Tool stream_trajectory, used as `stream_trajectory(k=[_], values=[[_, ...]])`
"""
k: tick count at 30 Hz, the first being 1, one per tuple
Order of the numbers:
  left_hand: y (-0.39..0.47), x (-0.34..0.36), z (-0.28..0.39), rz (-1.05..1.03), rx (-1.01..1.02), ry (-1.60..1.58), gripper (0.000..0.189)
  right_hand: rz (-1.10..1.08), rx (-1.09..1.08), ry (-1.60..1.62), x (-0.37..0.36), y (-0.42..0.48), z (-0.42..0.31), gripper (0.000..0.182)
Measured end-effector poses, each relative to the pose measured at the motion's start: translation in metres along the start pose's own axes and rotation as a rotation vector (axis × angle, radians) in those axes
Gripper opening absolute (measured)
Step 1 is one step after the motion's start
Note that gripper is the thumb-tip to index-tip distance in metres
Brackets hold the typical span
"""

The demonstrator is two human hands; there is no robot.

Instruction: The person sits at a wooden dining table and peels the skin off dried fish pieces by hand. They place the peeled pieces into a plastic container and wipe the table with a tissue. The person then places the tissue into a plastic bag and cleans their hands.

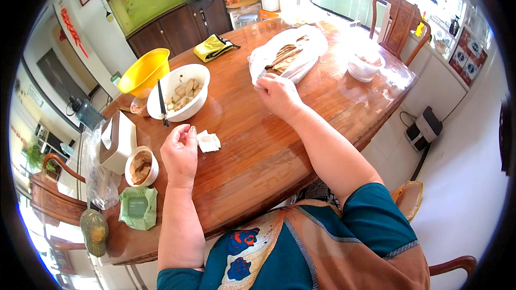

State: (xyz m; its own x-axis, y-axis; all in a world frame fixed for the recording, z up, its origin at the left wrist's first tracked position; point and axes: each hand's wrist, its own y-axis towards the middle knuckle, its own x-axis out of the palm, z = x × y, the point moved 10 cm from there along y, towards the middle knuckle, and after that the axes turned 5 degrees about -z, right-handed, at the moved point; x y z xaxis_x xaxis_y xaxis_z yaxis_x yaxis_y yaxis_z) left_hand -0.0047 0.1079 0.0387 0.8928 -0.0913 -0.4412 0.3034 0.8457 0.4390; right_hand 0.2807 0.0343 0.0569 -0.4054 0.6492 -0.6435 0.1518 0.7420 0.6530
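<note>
My right hand pinches the near edge of a white plastic bag, which lies open around a stack of thin brown sheets. Raised above the table's near left part, my left hand has its fingers curled together; whether something small is between them cannot be told. Beside it lies a crumpled white tissue. Beyond that hand, a white bowl holds pale, folded pieces of food, with dark chopsticks across its rim. A small tub of brown paste stands to the left.
A yellow basin, tissue box, clear plastic bag, green wipes pack and gourd line the wooden table's left side. A folded yellow cloth lies at the back; a white bowl stands right.
</note>
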Motion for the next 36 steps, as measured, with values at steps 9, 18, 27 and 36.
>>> stream_trajectory(k=[9,18,27,36], values=[[-0.005,0.017,0.015,-0.132,0.064,-0.205,0.024,-0.062,-0.142,0.035,0.005,-0.021,-0.084,0.002],[-0.019,0.035,0.039,-0.298,0.169,-0.339,0.045,-0.361,-0.405,0.170,0.022,-0.084,-0.184,0.012],[-0.047,0.071,0.025,-0.712,-0.062,-0.449,0.071,-0.291,-0.283,0.145,-0.043,-0.098,-0.167,0.012],[-0.060,0.074,0.059,-0.589,-0.112,0.005,0.069,-0.040,0.010,-0.077,-0.096,-0.083,-0.072,0.028]])
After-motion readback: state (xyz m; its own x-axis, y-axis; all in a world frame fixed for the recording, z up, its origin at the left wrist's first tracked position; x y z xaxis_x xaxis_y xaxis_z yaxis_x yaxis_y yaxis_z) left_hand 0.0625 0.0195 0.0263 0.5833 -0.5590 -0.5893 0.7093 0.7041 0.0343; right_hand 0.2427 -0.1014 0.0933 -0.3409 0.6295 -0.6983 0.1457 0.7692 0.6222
